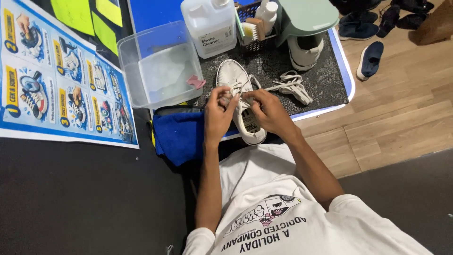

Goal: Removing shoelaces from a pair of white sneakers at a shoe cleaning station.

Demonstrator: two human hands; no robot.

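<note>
White sneaker (243, 101) lies under both hands' grip, left hand (218, 115), right hand (270, 111).

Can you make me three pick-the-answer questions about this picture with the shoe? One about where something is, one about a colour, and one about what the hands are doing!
1. Where is the clear plastic tub?
A. Left of the white shoe
B. On the wooden floor
C. On the person's lap

2. What colour is the cloth by the left hand?
A. Red
B. Blue
C. Green

3. What are the left hand and right hand doing?
A. Resting flat on the mat
B. Holding a brush
C. Pinching the shoe's laces

Answers: 1 A, the tub sits left of the shoe on the table. 2 B, the folded cloth is blue. 3 C, both hands' fingers meet at the laces over the shoe.
</note>
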